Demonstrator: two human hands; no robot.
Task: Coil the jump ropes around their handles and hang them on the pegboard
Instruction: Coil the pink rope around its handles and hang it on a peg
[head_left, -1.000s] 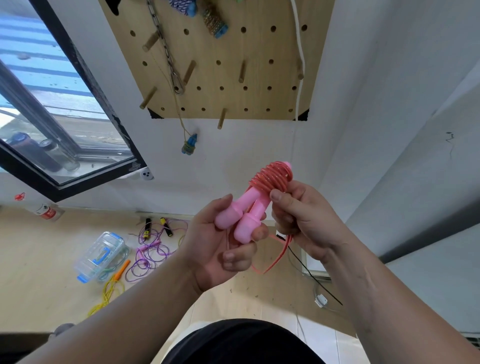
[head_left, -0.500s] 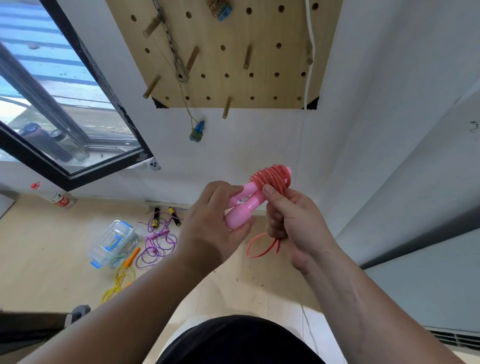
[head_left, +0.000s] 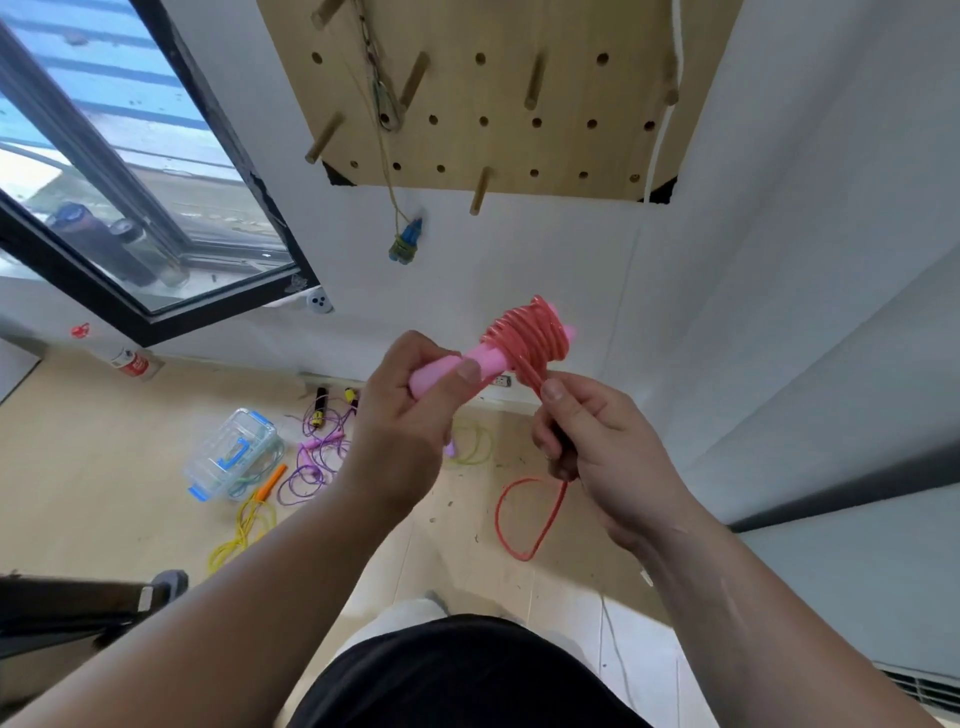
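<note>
My left hand (head_left: 405, 415) grips the pink handles (head_left: 457, 366) of a jump rope, which point up and to the right. Red cord (head_left: 530, 335) is coiled in many turns around their far end. My right hand (head_left: 597, 447) pinches the cord just below the coil, and a loose red loop (head_left: 519, 519) hangs from under that hand. The wooden pegboard (head_left: 493, 98) is on the wall above, with several pegs, a chain and a small blue-green bundle (head_left: 406, 244) dangling on a string.
On the floor lie a purple rope (head_left: 311, 462), a yellow rope with an orange handle (head_left: 249, 514), a green rope (head_left: 475, 441) and a clear plastic box (head_left: 231, 452). A window (head_left: 104, 171) fills the left. A white cord (head_left: 665, 104) hangs along the pegboard's right edge.
My left hand has turned over the handles, knuckles now facing me. My right hand dropped below the coil, pulling the cord down, and the hanging loop shows longer. The view tilted down.
</note>
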